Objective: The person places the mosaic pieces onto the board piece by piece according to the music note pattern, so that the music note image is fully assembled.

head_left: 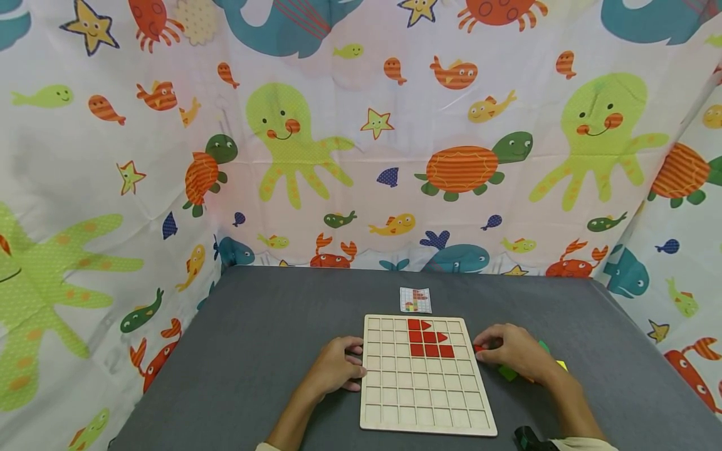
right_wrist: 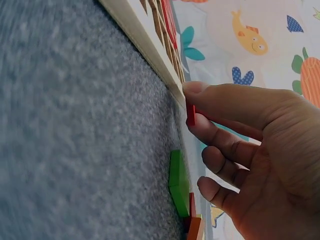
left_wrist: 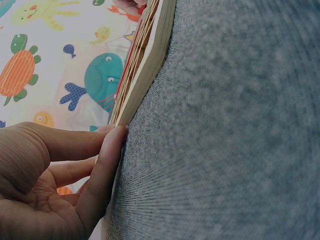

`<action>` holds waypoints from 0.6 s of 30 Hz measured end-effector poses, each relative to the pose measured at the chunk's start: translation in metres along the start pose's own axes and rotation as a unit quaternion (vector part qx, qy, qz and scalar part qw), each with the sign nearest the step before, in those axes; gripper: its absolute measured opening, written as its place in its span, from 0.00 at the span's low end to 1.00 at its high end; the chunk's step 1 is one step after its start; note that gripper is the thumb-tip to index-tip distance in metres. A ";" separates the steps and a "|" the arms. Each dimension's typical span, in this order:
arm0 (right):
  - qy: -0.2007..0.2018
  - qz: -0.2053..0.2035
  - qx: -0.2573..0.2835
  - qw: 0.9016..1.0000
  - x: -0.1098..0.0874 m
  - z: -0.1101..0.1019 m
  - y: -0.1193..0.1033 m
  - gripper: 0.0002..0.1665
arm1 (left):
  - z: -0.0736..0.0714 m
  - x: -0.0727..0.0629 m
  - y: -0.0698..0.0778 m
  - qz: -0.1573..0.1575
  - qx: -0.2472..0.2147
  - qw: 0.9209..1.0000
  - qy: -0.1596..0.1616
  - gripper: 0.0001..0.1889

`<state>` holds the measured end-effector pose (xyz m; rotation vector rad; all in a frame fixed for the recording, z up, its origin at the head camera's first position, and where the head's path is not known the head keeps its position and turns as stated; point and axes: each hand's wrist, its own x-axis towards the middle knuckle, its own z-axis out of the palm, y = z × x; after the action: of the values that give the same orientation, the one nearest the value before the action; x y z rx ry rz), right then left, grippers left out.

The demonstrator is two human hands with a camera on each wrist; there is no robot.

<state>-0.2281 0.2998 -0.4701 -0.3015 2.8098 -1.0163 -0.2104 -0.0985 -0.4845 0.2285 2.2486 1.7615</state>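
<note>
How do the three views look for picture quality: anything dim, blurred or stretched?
Head: bright and even, the pale wooden grid board crisp, the small white printed card too tiny for fine detail; left wrist: dimmer, the grey cloth surface grainy and smeared; right wrist: also dim, cloth soft, yet the flat red piece between the fingers stands out.

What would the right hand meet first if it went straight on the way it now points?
Probably the board, at its right edge: the right hand points there, pinching a red piece. Whether they touch is unclear.
</note>
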 end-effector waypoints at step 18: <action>0.003 -0.042 -0.021 0.999 0.008 0.017 -0.011 0.12 | 0.000 -0.002 0.001 -0.001 0.005 1.000 -0.001 0.33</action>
<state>-0.2304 0.2788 -0.4763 -0.4257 2.8476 -0.9773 -0.2088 -0.0988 -0.4831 0.2295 2.2549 1.7488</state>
